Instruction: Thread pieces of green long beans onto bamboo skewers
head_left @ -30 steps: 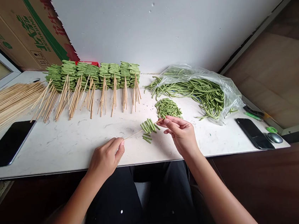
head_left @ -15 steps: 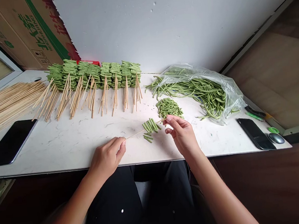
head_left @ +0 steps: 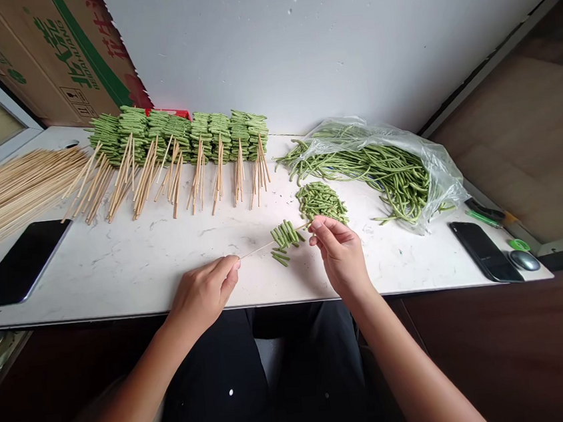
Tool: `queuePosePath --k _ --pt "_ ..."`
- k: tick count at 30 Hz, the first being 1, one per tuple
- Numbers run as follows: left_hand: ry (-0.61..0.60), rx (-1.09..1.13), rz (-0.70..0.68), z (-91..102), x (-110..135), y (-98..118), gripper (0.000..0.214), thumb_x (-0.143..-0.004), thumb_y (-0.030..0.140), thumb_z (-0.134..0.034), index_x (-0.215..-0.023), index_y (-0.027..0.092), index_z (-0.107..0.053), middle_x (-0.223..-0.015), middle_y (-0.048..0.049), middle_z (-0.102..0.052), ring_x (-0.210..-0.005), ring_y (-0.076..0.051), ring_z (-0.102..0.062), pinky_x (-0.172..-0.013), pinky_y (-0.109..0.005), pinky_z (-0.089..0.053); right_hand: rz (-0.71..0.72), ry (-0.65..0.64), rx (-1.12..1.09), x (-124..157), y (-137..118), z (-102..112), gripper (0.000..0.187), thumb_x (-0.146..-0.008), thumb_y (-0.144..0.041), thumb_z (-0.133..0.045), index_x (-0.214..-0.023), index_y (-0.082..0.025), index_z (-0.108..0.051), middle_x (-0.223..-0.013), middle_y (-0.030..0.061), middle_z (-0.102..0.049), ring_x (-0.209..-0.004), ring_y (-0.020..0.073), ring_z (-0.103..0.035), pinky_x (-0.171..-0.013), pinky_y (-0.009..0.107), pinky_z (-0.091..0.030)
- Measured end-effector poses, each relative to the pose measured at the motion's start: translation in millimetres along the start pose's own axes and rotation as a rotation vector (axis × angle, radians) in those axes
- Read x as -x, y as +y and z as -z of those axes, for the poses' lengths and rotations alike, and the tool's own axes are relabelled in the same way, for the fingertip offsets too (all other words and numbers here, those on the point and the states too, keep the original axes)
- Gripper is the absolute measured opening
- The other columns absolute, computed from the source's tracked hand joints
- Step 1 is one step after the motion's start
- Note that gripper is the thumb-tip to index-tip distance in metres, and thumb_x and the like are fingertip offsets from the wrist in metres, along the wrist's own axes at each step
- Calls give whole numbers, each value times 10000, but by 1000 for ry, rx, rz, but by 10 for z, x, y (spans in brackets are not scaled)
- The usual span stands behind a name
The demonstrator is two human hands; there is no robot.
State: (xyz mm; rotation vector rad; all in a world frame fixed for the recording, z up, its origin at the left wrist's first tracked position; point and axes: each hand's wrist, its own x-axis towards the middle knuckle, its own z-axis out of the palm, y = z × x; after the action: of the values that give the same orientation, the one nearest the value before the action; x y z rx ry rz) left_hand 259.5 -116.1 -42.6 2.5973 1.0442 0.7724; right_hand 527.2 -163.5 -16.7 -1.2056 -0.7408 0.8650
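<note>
My left hand (head_left: 203, 290) is closed around one end of a thin bamboo skewer (head_left: 256, 250), above the front of the white table. Several cut green bean pieces (head_left: 286, 234) sit side by side on the skewer, towards its right end. My right hand (head_left: 338, 248) pinches that end between thumb and forefinger; the very tip is hidden. Just below the threaded row, a few loose bean pieces (head_left: 280, 258) lie on the table. Behind my right hand is a small pile of cut beans (head_left: 321, 201), partly covered by my fingers.
Stacked bean skewers (head_left: 178, 136) line the back, handles forward. Bare skewers (head_left: 12, 192) lie left, behind a black tablet-like device (head_left: 18, 264). Whole long beans (head_left: 382, 170) spill from a clear plastic bag (head_left: 441, 171). A phone (head_left: 485, 251) and mouse (head_left: 524, 260) sit right; a cardboard box (head_left: 51, 57) stands back left.
The whole view has shifted slightly. My right hand's fingers have curled in a little; both hands keep their hold on the skewer, and the beans on it look the same.
</note>
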Motion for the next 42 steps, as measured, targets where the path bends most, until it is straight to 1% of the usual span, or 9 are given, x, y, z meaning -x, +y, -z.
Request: queuePosePath --k 4,10,13,18,26,30,34,39,42 --pt "7 12 -25 -2 2 -4 210 -1093 232 -432 -1014 209 -626 -803 15 -685 -631 -112 -574 -618 -243 -383 2 -63 19 62 30 -70 145 -840 -404 -854 -847 -267 -808 -950 17 -740 -957 186 -631 -893 327 -498" --pt "98 -14 -58 -41 2 -14 163 -1072 190 -483 -1029 204 -639 -859 10 -718 -664 -110 -610 -630 -243 -395 -87 -117 -5 15 -55 -20 142 -799 -369 -886 -821 -255 -804 -997 15 -735 -856 151 -592 -803 297 -472" --pt "123 -54 -58 -57 -3 -5 156 -1065 184 -502 -1017 204 -648 -811 17 -694 -639 -111 -585 -621 -250 -388 -152 -128 26 -14 -97 21 181 -774 -391 -895 -813 -239 -804 -1007 26 -734 -820 147 -573 -746 292 -450" --pt "142 -99 -91 -58 -2 6 171 -1066 175 -498 -1023 197 -663 -748 15 -635 -612 -121 -537 -613 -260 -381 -235 -95 61 -21 -104 38 242 -759 -437 -896 -790 -217 -799 -895 32 -712 -824 157 -562 -695 282 -412" --pt "149 -108 -107 -57 -6 -1 170 -1068 173 -501 -1049 184 -669 -739 11 -609 -615 -128 -527 -621 -271 -392 -218 -75 43 30 -59 -10 271 -764 -461 -889 -800 -210 -793 -940 40 -713 -841 163 -558 -694 290 -418" --pt "135 -57 -73 -66 3 -17 170 -1072 193 -500 -1077 195 -670 -792 4 -659 -657 -130 -580 -656 -266 -428 -202 -110 92 4 -110 18 277 -780 -480 -875 -846 -219 -809 -984 41 -723 -840 162 -567 -677 291 -410" --pt "160 8 10 -65 5 -30 179 -1074 211 -499 -1106 195 -675 -921 -27 -739 -759 -143 -668 -712 -256 -470 -107 -125 324 -47 -167 87 354 -881 -544 -757 -1035 -232 -823 -969 60 -739 -814 189 -568 -643 315 -403" --pt "209 31 115 -62 -3 -23 183 -1070 232 -508 -1084 189 -685 -938 -34 -755 -705 -135 -648 -690 -253 -468 346 -166 924 -41 -76 122 239 -948 -419 -696 -1015 -227 -823 -924 86 -730 -903 262 -560 -838 429 -480" --pt "212 26 130 -61 -4 -16 188 -1069 236 -505 -1058 187 -687 -895 -28 -740 -662 -129 -605 -668 -254 -451 483 -200 1108 -20 35 107 217 -969 -351 -676 -1054 -220 -827 -873 97 -700 -928 292 -532 -864 454 -490"
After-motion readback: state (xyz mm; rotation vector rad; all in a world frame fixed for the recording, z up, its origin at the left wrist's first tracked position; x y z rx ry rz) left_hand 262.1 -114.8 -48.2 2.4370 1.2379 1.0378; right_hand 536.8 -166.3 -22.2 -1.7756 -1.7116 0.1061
